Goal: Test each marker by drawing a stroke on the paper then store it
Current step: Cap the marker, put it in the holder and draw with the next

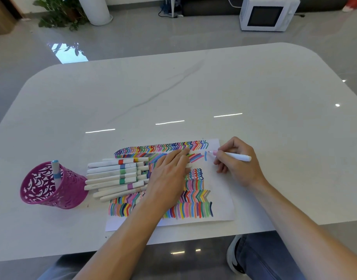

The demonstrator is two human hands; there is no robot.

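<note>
The person is holding one pink marker [232,156] in the right hand [239,164], fingers and thumb pinching its barrel, the uncapped tip hovering at or just on the far right corner of the single sheet of paper [220,190], right beside a short blue stroke [205,156]. The left hand [166,178] is lying flat on the sheet, fingers straight and close together, pressing it down over rows of coloured strokes. Against the sheet's left edge a pile of markers [113,176] is lying on its side; I am counting nine white barrels, though the hand is covering some ends. Further left, near the table's [193,87] near edge, one magenta cutwork cup [52,188] is standing with one blue-banded marker [56,172] upright inside. Beyond the table's far edge, one white microwave [266,14] and one leafy plant [58,13] are sitting on the floor.
</note>
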